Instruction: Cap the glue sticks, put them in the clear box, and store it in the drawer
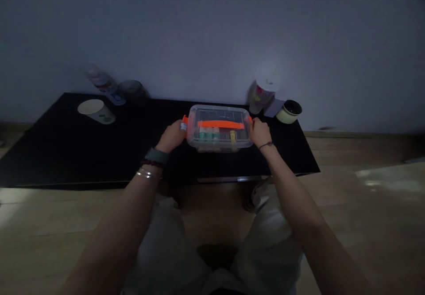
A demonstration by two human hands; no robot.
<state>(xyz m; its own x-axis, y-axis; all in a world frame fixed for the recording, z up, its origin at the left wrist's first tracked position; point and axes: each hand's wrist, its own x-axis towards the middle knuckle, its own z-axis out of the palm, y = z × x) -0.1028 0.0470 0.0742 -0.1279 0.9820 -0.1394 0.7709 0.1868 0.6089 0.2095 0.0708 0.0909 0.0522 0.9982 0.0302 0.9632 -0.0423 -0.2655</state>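
A clear plastic storage box (195, 140) with an orange carry handle (221, 124) on its lid is over the black table in front of me. Through the lid show several small green-and-pale items and a yellow one, too dim to name. My left hand (172, 135) is closed at the box's left end, by an orange latch (185, 120). At the opposite end my right hand (260, 132) grips by the other latch. The lid looks to be on. Whether the box rests on the table or is slightly raised, I cannot tell.
On the black table (139, 153), a paper cup (96, 110) stands left, with a bottle (106, 84) and a dark round container (133, 92) behind. At the back right are a clear patterned cup (261, 98), a pale purple box (275, 105) and a cream jar (288, 114). A wall (199, 38) rises behind.
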